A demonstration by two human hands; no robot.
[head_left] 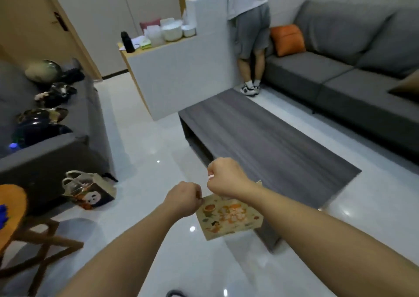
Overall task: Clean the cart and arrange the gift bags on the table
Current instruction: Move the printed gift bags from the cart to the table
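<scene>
A living room with a glossy pale tiled floor [145,183] fills the head view, and a low grey wood-grain table [267,142] runs away from the hands toward a grey sofa [340,74] bearing an orange cushion [287,39]. Both arms reach forward at the near end of that table. The left hand [182,198] is curled into a fist and pinches the upper left corner of a flat beige gift bag [229,217] printed with orange cartoon figures. The right hand [223,175], also clenched, is just above and to the right of the left one, gripping the bag's top edge, with something small and pale showing at its fingers; whether that is a handle cannot be told. The bag hangs below both fists, tilted, in front of the table's near corner and above the floor, not resting on the tabletop. Well to the left of the grip, a second gift bag with a panda print [91,193] lies tipped on the floor against another grey couch [56,156] that holds dark shiny objects. Far beyond the hands, a person in grey shorts [251,31] stands with their back turned beside a white counter [181,74] carrying white bowls [172,30] and a black bottle [127,41]. At the far left edge is a round orange stool [12,208] on crossed wooden legs.
</scene>
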